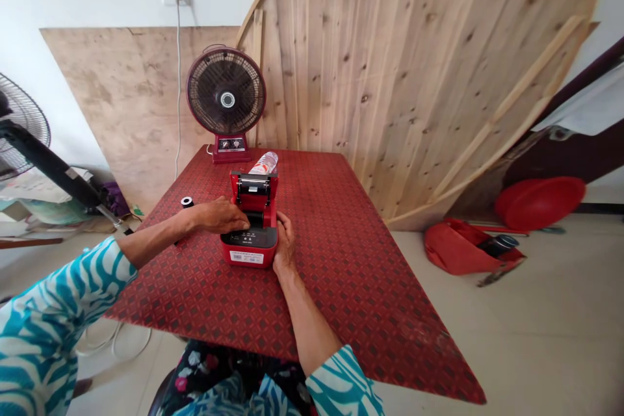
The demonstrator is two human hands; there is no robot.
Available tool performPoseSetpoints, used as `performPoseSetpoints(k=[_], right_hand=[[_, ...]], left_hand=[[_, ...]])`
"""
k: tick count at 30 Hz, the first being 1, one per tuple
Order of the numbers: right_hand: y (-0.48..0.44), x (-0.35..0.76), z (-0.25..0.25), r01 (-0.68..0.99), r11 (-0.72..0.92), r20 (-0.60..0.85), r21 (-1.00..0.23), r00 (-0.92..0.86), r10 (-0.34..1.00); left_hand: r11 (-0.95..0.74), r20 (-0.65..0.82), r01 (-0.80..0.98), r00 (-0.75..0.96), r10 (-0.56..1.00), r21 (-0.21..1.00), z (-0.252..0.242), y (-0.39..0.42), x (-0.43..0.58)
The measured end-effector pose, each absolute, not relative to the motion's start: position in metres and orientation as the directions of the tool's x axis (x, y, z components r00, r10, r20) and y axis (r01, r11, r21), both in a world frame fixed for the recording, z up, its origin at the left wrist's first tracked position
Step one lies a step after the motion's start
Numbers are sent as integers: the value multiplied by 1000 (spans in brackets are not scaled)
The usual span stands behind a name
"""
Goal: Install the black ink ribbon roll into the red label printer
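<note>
A red and black label printer [249, 256] stands on the table with its lid [253, 186] raised. My left hand [221, 216] reaches over the printer's left side, fingers together and bent down at the front of the open compartment; whatever they hold, if anything, is hidden. Against the printer's right side, my right hand [285, 244] grips the casing, with part of its fingers out of sight. A small dark roll with a white end [186, 202] stands to the left of the printer. Behind the lid lies a clear plastic bottle [264, 163] with a red and white label.
A dark red table fan [227, 101] stands at the back left of the red patterned table [361, 286]. Wooden boards [370, 65] lean on the wall behind. A red bag [451, 250] and a red basin [541, 201] are on the right; another fan [22, 120] is at left.
</note>
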State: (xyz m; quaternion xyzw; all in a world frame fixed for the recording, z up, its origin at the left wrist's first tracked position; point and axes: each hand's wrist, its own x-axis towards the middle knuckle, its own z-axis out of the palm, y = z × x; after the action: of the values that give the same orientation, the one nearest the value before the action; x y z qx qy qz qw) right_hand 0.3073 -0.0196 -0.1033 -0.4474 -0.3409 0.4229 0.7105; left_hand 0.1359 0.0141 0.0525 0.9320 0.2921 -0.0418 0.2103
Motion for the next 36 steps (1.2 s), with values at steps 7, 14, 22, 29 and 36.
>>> performPoseSetpoints(k=[7, 14, 22, 29, 36], right_hand=[[-19, 309, -105, -297, 213, 82, -931, 400, 913], [-19, 309, -107, -311, 220, 85, -924, 393, 915], [-20, 308, -104, -308, 204, 73, -929, 390, 918], [-21, 310, -100, -288, 201, 76, -936, 392, 917], [-18, 309, -101, -298, 209, 76, -931, 401, 913]], left_hand=[[-533, -219, 664, 711, 668, 525, 44, 22, 139], [-541, -202, 568, 782, 589, 620, 45, 15, 152], [-561, -177, 570, 779, 601, 601, 45, 10, 162], [-717, -242, 495, 868, 434, 491, 51, 15, 154], [-745, -73, 575, 805, 589, 337, 41, 19, 152]])
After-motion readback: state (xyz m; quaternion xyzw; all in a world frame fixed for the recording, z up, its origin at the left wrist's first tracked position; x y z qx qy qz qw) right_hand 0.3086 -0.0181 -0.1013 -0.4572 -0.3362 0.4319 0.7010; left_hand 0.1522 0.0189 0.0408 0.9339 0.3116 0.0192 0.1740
